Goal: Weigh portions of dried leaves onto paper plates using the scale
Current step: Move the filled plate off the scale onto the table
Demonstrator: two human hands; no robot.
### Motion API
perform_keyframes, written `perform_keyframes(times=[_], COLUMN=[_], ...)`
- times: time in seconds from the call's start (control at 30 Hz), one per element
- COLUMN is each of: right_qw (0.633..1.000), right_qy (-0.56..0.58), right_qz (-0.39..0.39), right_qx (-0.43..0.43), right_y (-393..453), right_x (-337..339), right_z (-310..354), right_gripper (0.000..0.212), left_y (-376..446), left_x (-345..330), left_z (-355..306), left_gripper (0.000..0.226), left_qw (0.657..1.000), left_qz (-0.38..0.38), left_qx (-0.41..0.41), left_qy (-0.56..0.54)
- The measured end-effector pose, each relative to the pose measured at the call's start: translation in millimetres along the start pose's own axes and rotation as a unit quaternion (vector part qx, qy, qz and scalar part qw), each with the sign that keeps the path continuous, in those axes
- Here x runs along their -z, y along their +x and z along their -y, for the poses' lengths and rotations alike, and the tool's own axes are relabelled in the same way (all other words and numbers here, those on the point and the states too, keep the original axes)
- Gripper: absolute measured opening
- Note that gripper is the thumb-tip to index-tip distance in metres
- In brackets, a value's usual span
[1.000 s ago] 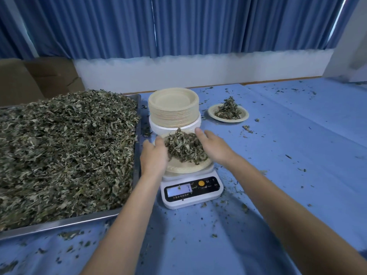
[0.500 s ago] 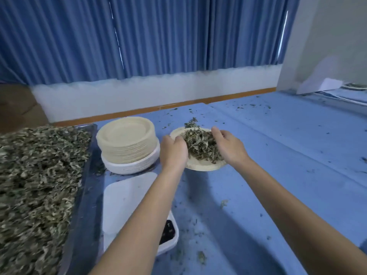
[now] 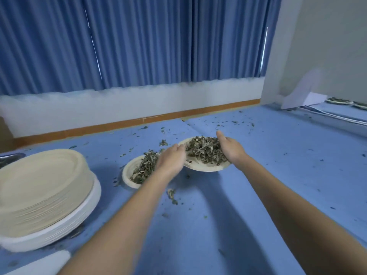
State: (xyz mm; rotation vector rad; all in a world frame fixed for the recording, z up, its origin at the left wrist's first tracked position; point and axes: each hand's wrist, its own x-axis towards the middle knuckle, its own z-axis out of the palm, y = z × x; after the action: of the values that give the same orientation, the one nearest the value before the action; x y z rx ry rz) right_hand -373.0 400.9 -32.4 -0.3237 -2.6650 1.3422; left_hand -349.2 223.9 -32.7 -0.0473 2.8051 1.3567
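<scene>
Loaded plate [image 3: 206, 165] gripped at both rims by left hand [image 3: 172, 157], right hand [image 3: 230, 148]; keep level, set just right of filled plate [image 3: 129, 175].

A beige paper plate [image 3: 206, 167] heaped with dried leaves [image 3: 204, 150] hangs slightly tilted, apparently just above the cloth.

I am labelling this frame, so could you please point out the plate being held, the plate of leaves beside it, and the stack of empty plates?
held plate [image 3: 206, 167], head view, bare front rim.
second plate [image 3: 127, 172], head view, left rim.
plate stack [image 3: 39, 175], head view, top plate.
</scene>
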Motion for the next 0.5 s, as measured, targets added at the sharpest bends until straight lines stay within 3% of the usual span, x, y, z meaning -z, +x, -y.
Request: perform_keyframes(times=[0.1,0.23,0.5], right_qw=[1.0,1.0,0.998], right_qy=[-0.003,-0.024,-0.032], right_qz=[-0.001,0.008,-0.04], right_qx=[0.002,-0.006,0.03], right_y=[33.0,61.9,88.0], right_x=[-14.8,-39.0,-60.9], right_z=[-6.0,-20.4,-45.2], right_gripper=[0.056,0.056,0.05], left_y=[30.9,66.1,90.3], left_x=[8.8,-0.6,-26.8], left_z=[-8.8,-7.5,0.8], left_gripper=[0.045,0.059,0.076], left_qw=[0.997,0.995,0.984], left_qz=[0.07,0.061,0.103], left_qx=[0.034,0.067,0.073], left_qy=[0.01,-0.047,0.125])
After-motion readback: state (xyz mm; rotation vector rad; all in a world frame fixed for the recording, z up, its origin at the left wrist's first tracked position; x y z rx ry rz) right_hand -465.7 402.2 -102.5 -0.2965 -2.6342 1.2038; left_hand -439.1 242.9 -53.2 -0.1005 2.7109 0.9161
